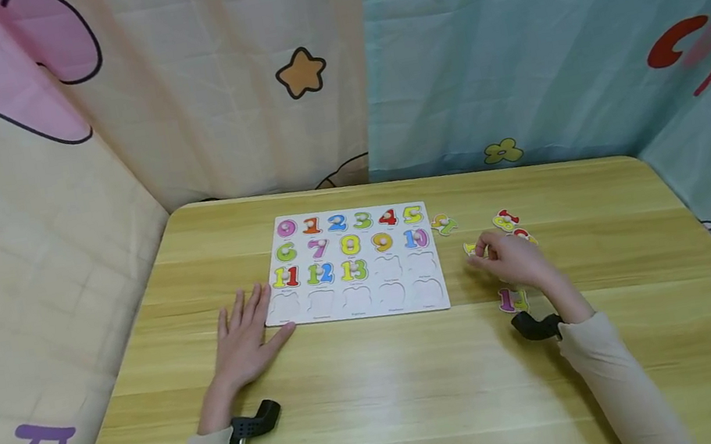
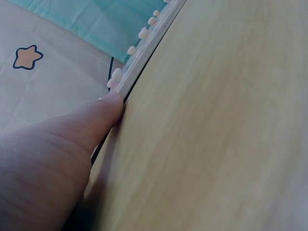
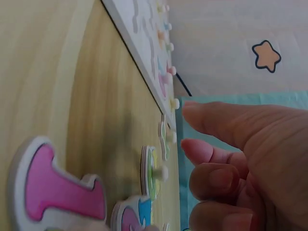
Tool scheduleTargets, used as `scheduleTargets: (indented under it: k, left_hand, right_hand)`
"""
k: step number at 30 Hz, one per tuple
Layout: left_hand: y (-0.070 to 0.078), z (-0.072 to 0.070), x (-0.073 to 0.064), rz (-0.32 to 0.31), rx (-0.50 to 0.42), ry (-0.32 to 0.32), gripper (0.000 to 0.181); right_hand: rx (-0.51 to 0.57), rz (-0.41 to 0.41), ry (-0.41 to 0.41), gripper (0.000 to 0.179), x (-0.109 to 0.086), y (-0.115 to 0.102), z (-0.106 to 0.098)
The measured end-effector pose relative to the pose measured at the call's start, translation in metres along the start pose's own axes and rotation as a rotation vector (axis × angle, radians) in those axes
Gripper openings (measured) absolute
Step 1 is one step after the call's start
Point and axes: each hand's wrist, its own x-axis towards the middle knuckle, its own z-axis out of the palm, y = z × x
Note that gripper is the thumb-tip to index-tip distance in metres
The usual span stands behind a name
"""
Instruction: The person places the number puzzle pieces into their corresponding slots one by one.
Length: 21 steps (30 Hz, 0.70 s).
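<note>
While the left hand (image 1: pixel 242 347) rests spread against the board (image 1: pixel 372 286), the empty right hand (image 1: pixel 515 257), loosely curled, hovers nearer the yellow number piece (image 1: pixel 470 248), right of the board.

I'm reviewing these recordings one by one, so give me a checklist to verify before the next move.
1. Left hand touching puzzle board: ok, thumb at its near edge.
2. Placed numbers in order: ok, 0 through 13.
3. Empty recesses available: ok, seven show.
4. Right hand free: ok, nothing between its fingertips.
5. Loose pieces fully visible: not ok, right hand partly covers some.
6. Number on yellow piece: cannot tell, partly hidden.
</note>
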Motion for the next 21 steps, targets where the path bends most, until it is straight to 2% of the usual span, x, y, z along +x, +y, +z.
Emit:
scheduleTargets:
  k: [6, 13, 21]
  left_hand:
    - [-0.001, 0.0, 0.0, -0.007, 0.005, -0.001, 0.083]
    - [-0.001, 0.0, -0.001, 0.0, 0.004, -0.002, 0.083]
    - [0.0, 0.001, -0.001, -0.002, 0.004, -0.001, 0.083]
  right_hand:
    - [-0.022, -0.015, -0.062, 0.026, -0.025, 0.015, -0.003]
    - [-0.001, -0.007, -0.082, 0.032, -0.047, 0.028, -0.005]
    - [-0.005, 0.041, -0.101, 0.04, -0.06, 0.035, -0.001]
